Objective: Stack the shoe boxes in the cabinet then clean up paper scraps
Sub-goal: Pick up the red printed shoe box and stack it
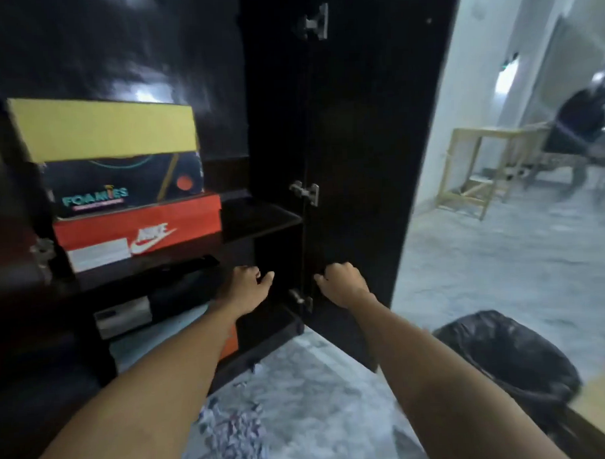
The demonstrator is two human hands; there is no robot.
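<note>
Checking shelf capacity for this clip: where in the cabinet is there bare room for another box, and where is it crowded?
Bare room: the shelf right of the red box, up to the hinge side. The left is crowded: the red box carries the Foamies box, with more boxes below. Both hands, left and right, reach into the dark gap under that shelf.

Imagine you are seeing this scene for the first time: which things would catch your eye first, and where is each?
Brightest is the yellow-lidded Foamies shoe box, stacked on the orange Nike shoe box on the dark cabinet's upper left shelf. In the centre, the left hand and right hand reach toward the open cabinet door. Torn paper scraps litter the grey floor below, and a black bin bag sits lower right.
</note>
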